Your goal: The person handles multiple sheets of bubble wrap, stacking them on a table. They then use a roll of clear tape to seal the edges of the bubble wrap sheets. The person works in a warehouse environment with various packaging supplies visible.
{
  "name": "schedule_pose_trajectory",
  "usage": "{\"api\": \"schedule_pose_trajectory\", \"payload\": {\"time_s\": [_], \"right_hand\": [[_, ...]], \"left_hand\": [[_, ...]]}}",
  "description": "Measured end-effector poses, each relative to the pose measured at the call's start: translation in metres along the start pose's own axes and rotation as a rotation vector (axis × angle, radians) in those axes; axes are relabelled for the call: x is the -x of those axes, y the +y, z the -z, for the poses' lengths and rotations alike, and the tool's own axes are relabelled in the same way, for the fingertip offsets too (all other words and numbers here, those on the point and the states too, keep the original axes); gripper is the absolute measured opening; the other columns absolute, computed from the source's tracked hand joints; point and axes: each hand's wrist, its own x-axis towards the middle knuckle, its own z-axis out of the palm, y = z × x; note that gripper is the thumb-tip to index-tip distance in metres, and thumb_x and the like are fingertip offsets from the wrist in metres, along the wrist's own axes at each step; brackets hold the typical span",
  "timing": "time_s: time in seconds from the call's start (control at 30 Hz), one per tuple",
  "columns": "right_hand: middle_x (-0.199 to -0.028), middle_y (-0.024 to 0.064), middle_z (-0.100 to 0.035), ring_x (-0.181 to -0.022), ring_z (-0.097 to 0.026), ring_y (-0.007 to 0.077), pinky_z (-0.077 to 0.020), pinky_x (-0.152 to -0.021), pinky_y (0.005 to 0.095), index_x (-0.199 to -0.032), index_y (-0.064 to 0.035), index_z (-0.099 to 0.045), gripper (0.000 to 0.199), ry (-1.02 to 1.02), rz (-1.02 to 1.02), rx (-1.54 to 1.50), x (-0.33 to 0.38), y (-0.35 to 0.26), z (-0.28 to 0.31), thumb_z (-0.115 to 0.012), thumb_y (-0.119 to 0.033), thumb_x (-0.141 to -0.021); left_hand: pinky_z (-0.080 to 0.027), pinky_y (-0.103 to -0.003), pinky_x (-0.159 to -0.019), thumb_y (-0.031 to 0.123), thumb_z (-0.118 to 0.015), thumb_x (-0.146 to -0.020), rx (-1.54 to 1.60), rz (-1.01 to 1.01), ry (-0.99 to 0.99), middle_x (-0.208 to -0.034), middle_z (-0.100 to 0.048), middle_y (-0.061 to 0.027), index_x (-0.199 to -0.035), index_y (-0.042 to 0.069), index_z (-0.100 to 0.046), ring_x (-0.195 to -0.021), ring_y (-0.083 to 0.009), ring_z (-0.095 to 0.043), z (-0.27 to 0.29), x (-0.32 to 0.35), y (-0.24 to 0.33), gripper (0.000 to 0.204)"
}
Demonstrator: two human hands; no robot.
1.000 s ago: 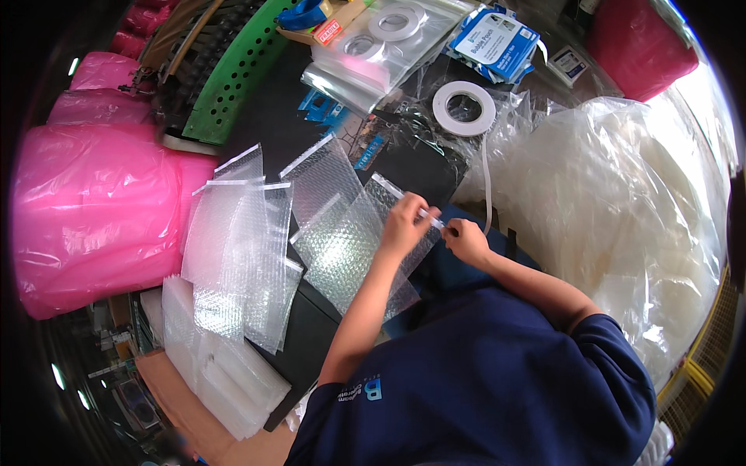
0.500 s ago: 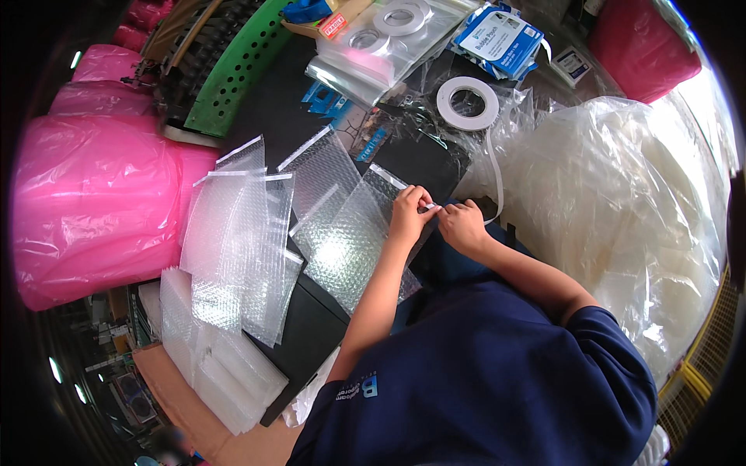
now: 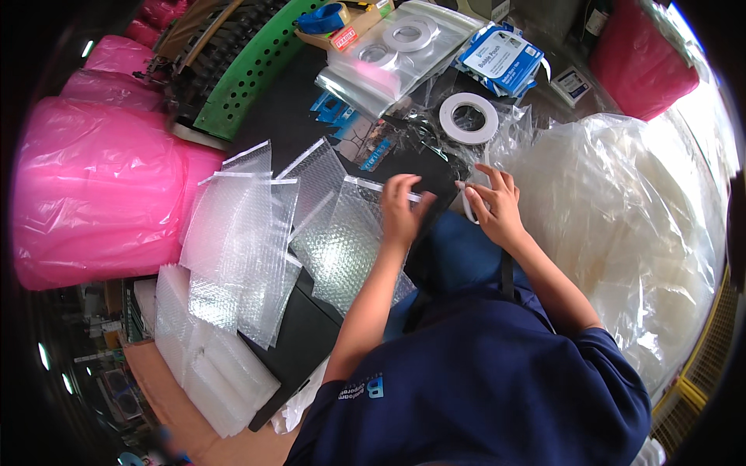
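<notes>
My left hand (image 3: 401, 211) is over the upper edge of a clear bubble pouch (image 3: 342, 241), its thumb and fingers apart. A white strip runs along that edge and passes beneath the hand. To the right, my right hand (image 3: 497, 208) has the loose end of white tape (image 3: 467, 206) between thumb and fingers. This tape trails up toward a white tape roll (image 3: 491, 121) lying on the dark table. More bubble pouches with white strips (image 3: 237, 248) overlap to the left. Another pouch (image 3: 315, 167) lies partly under the near one.
Plain bubble sheets (image 3: 206, 365) are stacked at lower left. Pink-wrapped rolls (image 3: 101, 194) stand at left, beside a green perforated rail (image 3: 241, 85). Clear plastic film (image 3: 614, 233) bulges at right. Blue-and-white packets (image 3: 501, 58) and clear film with tape rolls (image 3: 408, 35) lie at the back.
My hands were close together at the pouch corner and have parted. The right moved right and up with the tape end; the left fingers spread apart above the strip.
</notes>
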Motion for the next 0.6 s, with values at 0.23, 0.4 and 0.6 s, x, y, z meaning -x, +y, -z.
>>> {"api": "schedule_pose_trajectory", "payload": {"time_s": [0.23,0.4,0.6], "right_hand": [[-0.142,0.0089,-0.039,-0.128,-0.033,0.0327,-0.0155,-0.106,0.0496,-0.107,-0.0221,-0.070,0.029,-0.025,0.244,0.349,-0.019,-0.021,0.041,-0.056,-0.039,-0.088],[-0.140,0.0083,-0.041,-0.125,-0.039,0.0328,-0.0273,-0.103,0.0492,-0.117,-0.0158,-0.063,0.034,0.350,-0.044,0.342,-0.041,0.015,0.057,-0.056,-0.033,-0.088],[-0.118,0.0121,-0.059,-0.107,-0.055,0.0319,-0.0421,-0.094,0.0397,-0.121,-0.0094,-0.057,0.040,0.047,0.358,0.117,-0.100,0.079,0.013,-0.063,-0.014,-0.082]], "left_hand": [[-0.038,-0.018,-0.057,0.018,-0.067,-0.087,0.803,0.580,-0.265,-0.073,-0.061,0.0017,-0.092,0.002,-0.063,-0.066,-0.0016,-0.049,-0.021,0.020,0.064,0.017],[-0.038,-0.020,-0.057,0.016,-0.066,-0.088,0.806,0.574,-0.253,-0.078,-0.065,-0.0002,-0.101,0.001,-0.065,-0.065,-0.0018,-0.047,-0.029,0.033,0.071,0.020],[-0.037,-0.032,-0.099,0.024,-0.058,-0.092,1.010,0.367,-0.373,-0.115,-0.063,-0.0121,-0.125,0.004,-0.053,-0.112,-0.0163,-0.056,-0.015,0.044,0.084,0.038]]}}
